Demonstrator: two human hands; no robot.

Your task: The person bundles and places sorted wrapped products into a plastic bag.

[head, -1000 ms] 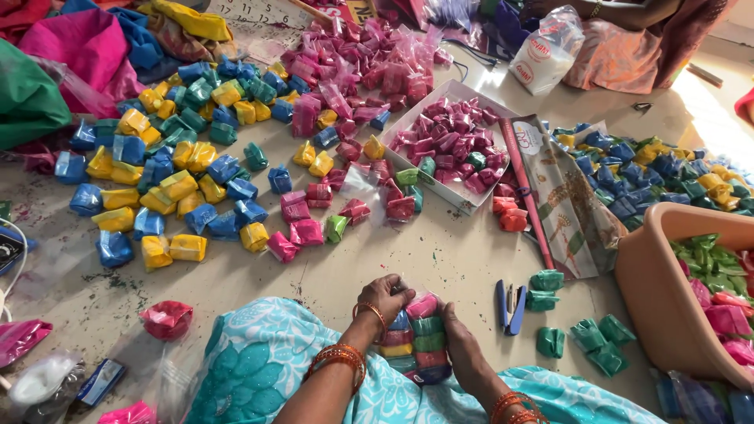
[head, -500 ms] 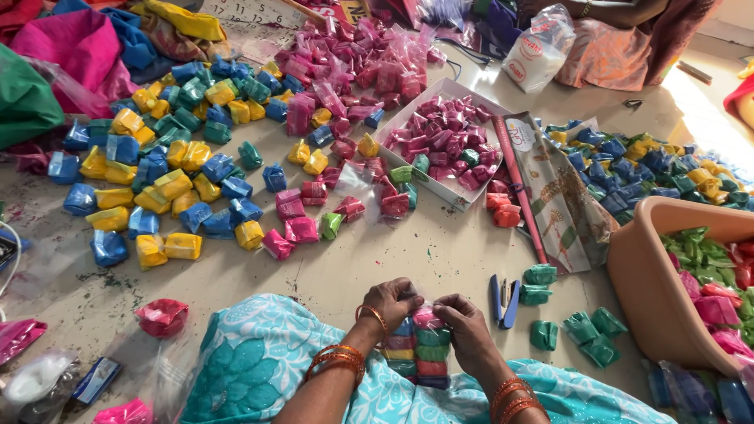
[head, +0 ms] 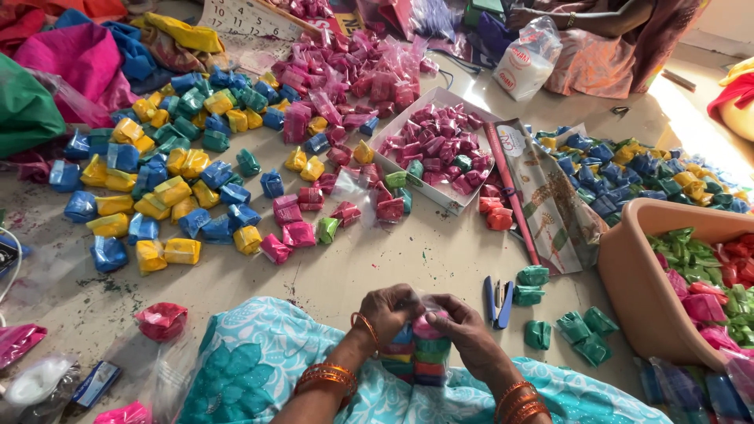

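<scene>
My left hand [head: 390, 312] and my right hand [head: 465, 334] both grip a clear plastic bag stacked with small coloured packets [head: 420, 353], held upright over my lap. The fingers of both hands pinch the bag's top, where a pink packet sits. Bangles ring both wrists. A blue stapler [head: 498, 301] lies on the floor just right of my right hand, with loose green packets [head: 534, 276] beside it.
Blue and yellow packets [head: 157, 196] are heaped at the left, pink ones [head: 353, 78] at the back. A white box of pink packets [head: 440, 145] sits in the middle, a tan tub [head: 636, 283] of packets at right. Another person sits at the far back right.
My hands have risen to the top of the bag and closed around it. The view has shifted slightly.
</scene>
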